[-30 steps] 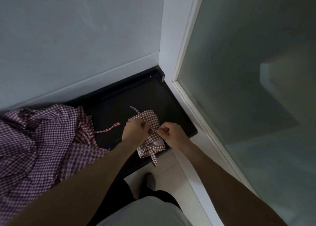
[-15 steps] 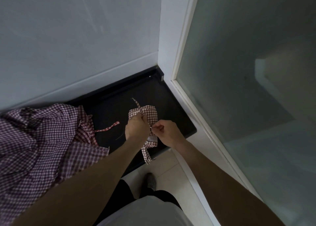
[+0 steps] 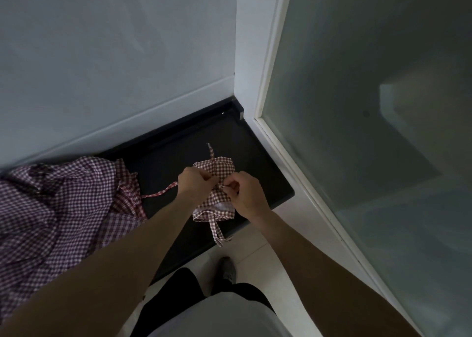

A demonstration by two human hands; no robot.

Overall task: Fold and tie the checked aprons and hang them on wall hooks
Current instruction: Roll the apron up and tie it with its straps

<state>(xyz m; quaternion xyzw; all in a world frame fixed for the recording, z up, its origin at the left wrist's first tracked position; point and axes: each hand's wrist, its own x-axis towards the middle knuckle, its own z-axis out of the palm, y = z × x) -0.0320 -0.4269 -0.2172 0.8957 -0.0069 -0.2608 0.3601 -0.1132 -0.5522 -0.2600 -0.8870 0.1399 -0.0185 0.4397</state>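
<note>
The folded apron [image 3: 215,191] is a small, tight bundle of red-and-white check, lying near the right end of the black counter [image 3: 163,163], with a white patch showing at its near edge. One thin tie pokes up from its far side and another trails off the counter's front lip. Both hands meet over its middle: the left hand [image 3: 192,183] has its fingers curled round the ties, and the right hand [image 3: 246,192] pinches the tie at the crossing. A loose heap of aprons [image 3: 58,209] in the same check sprawls at the left.
</note>
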